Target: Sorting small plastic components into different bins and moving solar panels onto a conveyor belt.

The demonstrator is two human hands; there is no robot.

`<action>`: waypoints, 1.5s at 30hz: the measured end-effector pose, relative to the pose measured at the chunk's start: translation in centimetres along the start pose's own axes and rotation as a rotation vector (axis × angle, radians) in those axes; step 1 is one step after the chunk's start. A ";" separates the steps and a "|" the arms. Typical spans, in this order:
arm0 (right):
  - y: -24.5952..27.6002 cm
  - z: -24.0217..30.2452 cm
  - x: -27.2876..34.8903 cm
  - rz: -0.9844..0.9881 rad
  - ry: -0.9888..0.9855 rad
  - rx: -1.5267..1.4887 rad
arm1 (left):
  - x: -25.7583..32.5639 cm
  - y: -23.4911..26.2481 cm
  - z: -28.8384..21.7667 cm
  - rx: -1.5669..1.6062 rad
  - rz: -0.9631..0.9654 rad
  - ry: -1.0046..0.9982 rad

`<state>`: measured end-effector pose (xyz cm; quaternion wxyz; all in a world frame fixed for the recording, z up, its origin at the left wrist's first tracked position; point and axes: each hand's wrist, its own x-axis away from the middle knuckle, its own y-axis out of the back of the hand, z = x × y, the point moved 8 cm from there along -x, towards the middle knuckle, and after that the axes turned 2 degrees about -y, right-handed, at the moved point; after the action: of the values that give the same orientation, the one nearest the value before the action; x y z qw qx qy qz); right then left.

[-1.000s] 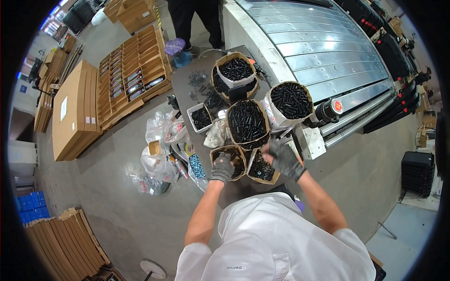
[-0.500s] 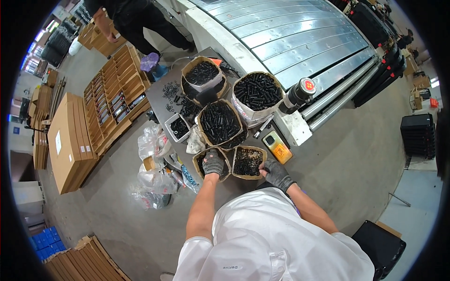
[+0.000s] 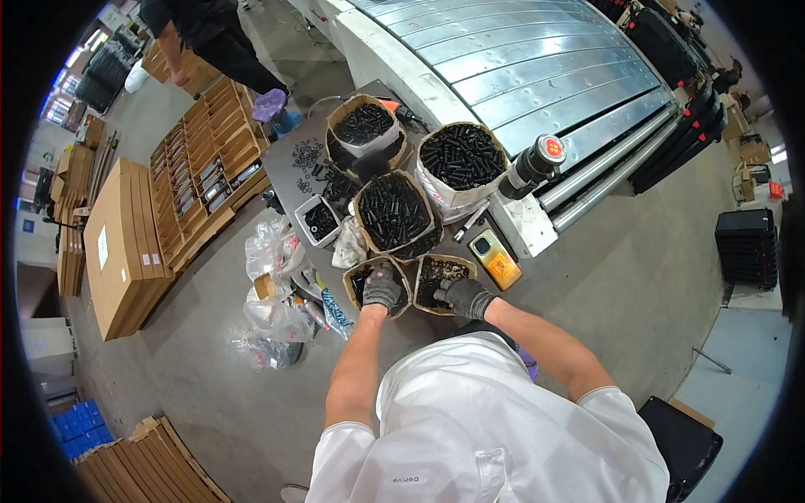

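My left hand [image 3: 382, 286], in a grey glove, reaches down into the near-left paper-sided container [image 3: 401, 312]. Its fingers are mostly hidden among dark contents. My right hand [image 3: 466, 297], gloved too, is over the near-right container [image 3: 436, 313], which holds small dark rings [image 3: 439, 270]. The right fingers are bent together at the rings; whatever they pinch is too small to make out. Just beyond stands a bag of black cylindrical parts [image 3: 392, 211]. Two more such containers, one at the back left [image 3: 362, 124] and one at the back right [image 3: 463, 159], stand behind it.
A white tray [image 3: 319, 223] of small dark parts and a crumpled white cloth [image 3: 349, 248] lie left of the bags. A phone [image 3: 495, 258] lies at right, near a dark cylinder with a red top [image 3: 537, 164]. Beyond is a metal-slatted conveyor [image 3: 520, 67]. A person [image 3: 210, 33] stands far left.
My right hand has moved left from the container's right edge to over the rings. My left hand stays in its container. The person at far left has shifted left.
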<state>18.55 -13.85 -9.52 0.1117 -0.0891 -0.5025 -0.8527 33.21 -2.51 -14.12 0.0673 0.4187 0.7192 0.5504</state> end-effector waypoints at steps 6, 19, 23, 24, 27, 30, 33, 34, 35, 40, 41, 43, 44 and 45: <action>-1.4 0.1 -1.6 0.047 -0.079 0.058 | 3.3 3.8 1.9 0.330 -0.321 -0.102; 0.1 -2.8 -0.9 -0.132 -0.186 -0.389 | 9.7 2.3 2.0 1.255 -0.141 0.260; 1.1 -2.6 -0.1 0.002 -0.346 -0.956 | 9.6 0.9 1.0 1.467 -0.108 0.267; 1.8 -2.2 0.2 0.003 -0.345 -0.950 | 9.6 0.6 0.4 1.583 -0.093 0.261; 3.0 -1.3 2.0 -0.048 -0.465 -1.538 | 10.0 2.2 -2.1 1.616 -0.019 0.252; 3.7 -0.7 2.8 -0.106 -0.398 -1.812 | 10.3 3.3 -3.9 1.568 0.008 0.256; 4.2 -0.3 3.2 -0.099 -0.345 -1.895 | 10.0 4.5 -5.3 1.481 -0.048 0.184; 4.5 0.0 3.3 -0.103 -0.313 -1.916 | 9.8 4.4 -5.7 1.478 -0.043 0.183; 4.7 0.1 3.4 -0.108 -0.313 -1.920 | 9.7 4.0 -6.3 1.606 -0.012 0.195; 6.4 1.9 3.8 -0.080 -0.278 -1.886 | 9.0 3.3 -7.4 1.641 0.004 0.155; 6.4 1.8 3.8 -0.087 -0.279 -1.892 | 9.0 3.2 -7.6 1.636 0.011 0.156; 6.1 2.0 3.7 -0.051 -0.242 -1.927 | 8.7 3.7 -7.7 1.509 -0.044 0.111; 6.0 1.9 3.7 -0.056 -0.241 -1.931 | 8.7 3.6 -7.7 1.504 -0.040 0.110; 5.9 1.8 3.7 -0.062 -0.232 -1.942 | 8.8 3.1 -7.7 1.550 -0.009 0.137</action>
<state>16.71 -15.38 -2.71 -0.0829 -0.2122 0.4082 -0.8840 24.91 -2.10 -5.30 -0.2868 0.3083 0.9030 -0.0852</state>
